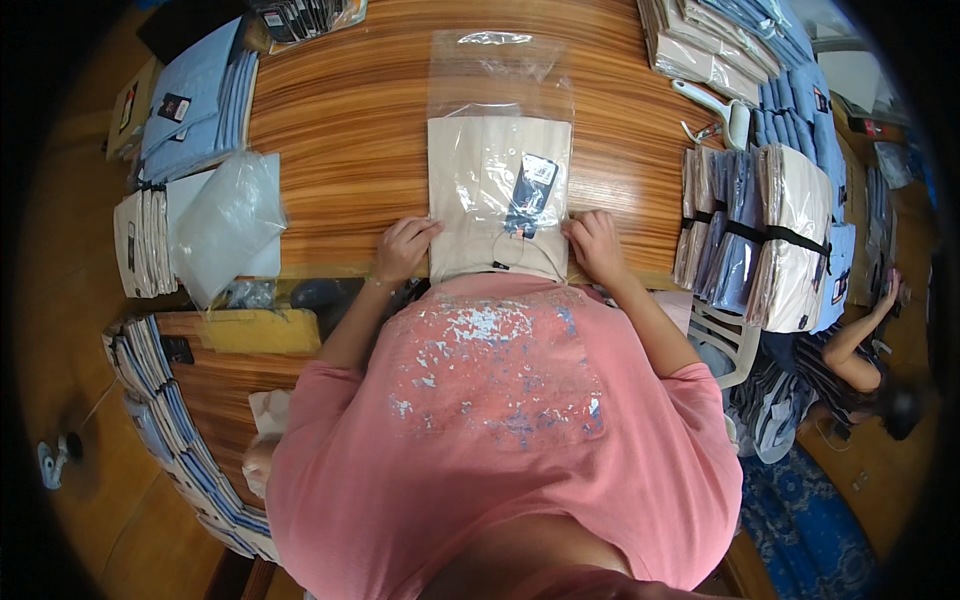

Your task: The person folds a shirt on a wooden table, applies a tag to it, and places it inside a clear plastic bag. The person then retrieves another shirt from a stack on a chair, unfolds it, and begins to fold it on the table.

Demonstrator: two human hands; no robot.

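Note:
A folded beige garment [470,190] lies in front of me inside a clear plastic bag [500,75], whose bare upper part stretches flat toward the far side of the table. Through the film shows a dark blue hang tag [530,195] with a white label and a loop of cord. My left hand [405,248] has its fingers closed at the bag's lower left edge. At the lower right edge, the fingers of my right hand [597,247] pinch the bag's side. My body hides the garment's near end.
Bagged garments bound with black straps [760,235] stand at the right, near a white-handled tool [725,110]. Blue folded garments [195,95] are stacked at the far left. Clear empty bags [230,225] lie at the left edge. Another person [850,360] is at the far right.

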